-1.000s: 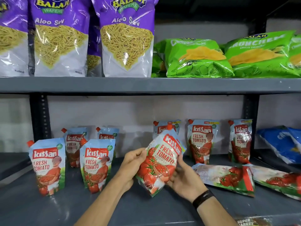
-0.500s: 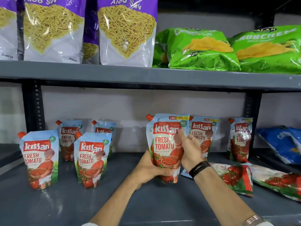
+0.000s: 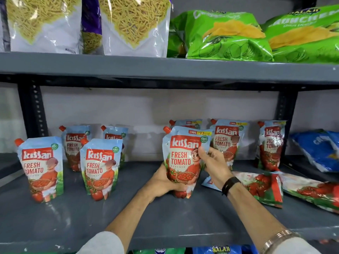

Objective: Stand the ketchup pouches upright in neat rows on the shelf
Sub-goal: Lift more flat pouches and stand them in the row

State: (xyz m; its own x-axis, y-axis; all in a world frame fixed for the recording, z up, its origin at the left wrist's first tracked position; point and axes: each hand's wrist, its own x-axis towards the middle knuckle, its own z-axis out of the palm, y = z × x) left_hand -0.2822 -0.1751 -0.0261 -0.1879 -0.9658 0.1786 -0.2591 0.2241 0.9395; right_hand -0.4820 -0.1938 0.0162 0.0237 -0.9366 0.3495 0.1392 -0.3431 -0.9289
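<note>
Grey shelf (image 3: 55, 213) has pouches standing at left and back, two flat pouches (image 3: 260, 187) lying at right. Middle pouch (image 3: 183, 158) is upright on the shelf, left hand (image 3: 161, 182) gripping its base, right hand (image 3: 213, 164) pinching its right edge.

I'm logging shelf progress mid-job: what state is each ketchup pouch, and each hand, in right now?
Held pouch: upright, base on the shelf, both hands on it.
Left hand: grip on its lower left side.
Right hand: fingers on its right edge.
Two front-left pouches: standing.
Two back-left pouches: standing.
Three back-right pouches: standing.
Two pouches at right: lying flat.
</note>
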